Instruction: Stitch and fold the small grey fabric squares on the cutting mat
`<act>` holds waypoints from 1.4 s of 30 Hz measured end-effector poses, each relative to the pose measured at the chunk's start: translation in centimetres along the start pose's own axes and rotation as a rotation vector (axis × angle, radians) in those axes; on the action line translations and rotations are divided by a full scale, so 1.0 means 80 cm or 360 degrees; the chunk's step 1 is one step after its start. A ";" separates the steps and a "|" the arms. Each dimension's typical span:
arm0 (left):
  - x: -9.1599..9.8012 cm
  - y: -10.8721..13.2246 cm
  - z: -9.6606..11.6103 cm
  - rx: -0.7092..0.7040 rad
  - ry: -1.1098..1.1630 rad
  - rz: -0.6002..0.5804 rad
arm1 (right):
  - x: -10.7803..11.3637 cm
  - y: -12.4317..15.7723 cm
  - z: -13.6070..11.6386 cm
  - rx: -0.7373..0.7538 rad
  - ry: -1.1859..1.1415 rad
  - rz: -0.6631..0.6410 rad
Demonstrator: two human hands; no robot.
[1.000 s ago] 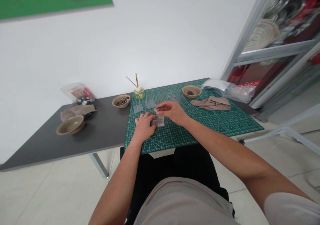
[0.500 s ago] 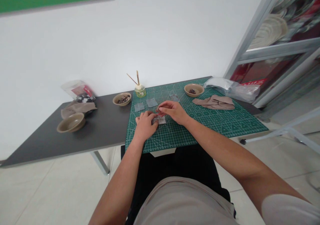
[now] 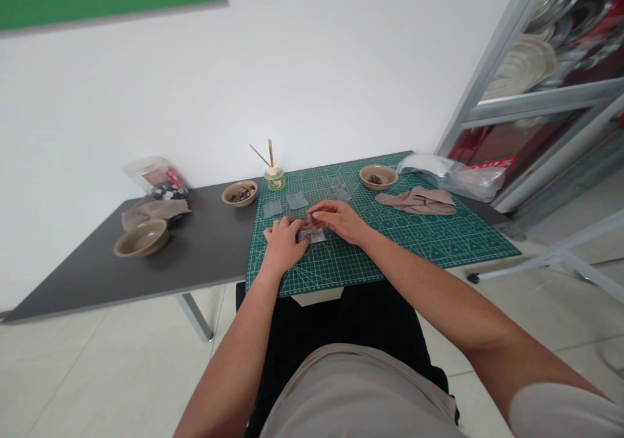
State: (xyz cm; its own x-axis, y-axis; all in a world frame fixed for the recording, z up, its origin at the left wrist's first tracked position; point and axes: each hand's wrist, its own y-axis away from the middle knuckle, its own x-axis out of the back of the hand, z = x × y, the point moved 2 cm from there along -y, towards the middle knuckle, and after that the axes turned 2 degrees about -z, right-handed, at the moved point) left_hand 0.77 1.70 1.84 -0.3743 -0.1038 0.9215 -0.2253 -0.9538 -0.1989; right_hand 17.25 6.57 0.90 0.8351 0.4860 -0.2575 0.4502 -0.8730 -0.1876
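Observation:
My left hand (image 3: pixel 284 242) rests on the green cutting mat (image 3: pixel 390 243), its thumb and fingers holding the left side of a small grey, see-through-looking square (image 3: pixel 318 235). My right hand (image 3: pixel 340 221) is just above the square's upper edge, thumb and fingertips pinched together on a small brownish thing (image 3: pixel 309 218) too small to name. Behind the hands, similar flat grey squares lie on the mat: one at the left (image 3: pixel 273 208), one beside it (image 3: pixel 297 200) and one farther right (image 3: pixel 342 192).
A bowl of small dark and light pieces (image 3: pixel 240 193) stands left of the mat; a bowl with a few dark pieces (image 3: pixel 379 177) sits on it. Around are a reed diffuser (image 3: pixel 275 178), brown cloth (image 3: pixel 418 200), plastic bag (image 3: pixel 451 173), another bowl (image 3: pixel 141 238) and glass-fronted cabinet (image 3: pixel 536 100).
My right fingertips have shifted slightly at the square's upper edge, and the small brownish thing in them stands more upright. My left hand stays in place. The view has moved slightly.

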 end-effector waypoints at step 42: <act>-0.009 -0.013 -0.030 0.0117 0.0924 0.0140 | 0.000 -0.004 0.016 -0.0151 0.0511 -0.0182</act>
State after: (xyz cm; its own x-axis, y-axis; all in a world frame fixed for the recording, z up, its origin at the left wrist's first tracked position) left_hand -0.87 3.40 0.62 -0.8244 -0.0317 0.5651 -0.1159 -0.9678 -0.2234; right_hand 16.68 6.87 -0.26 0.8276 0.5564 0.0738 0.5613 -0.8209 -0.1050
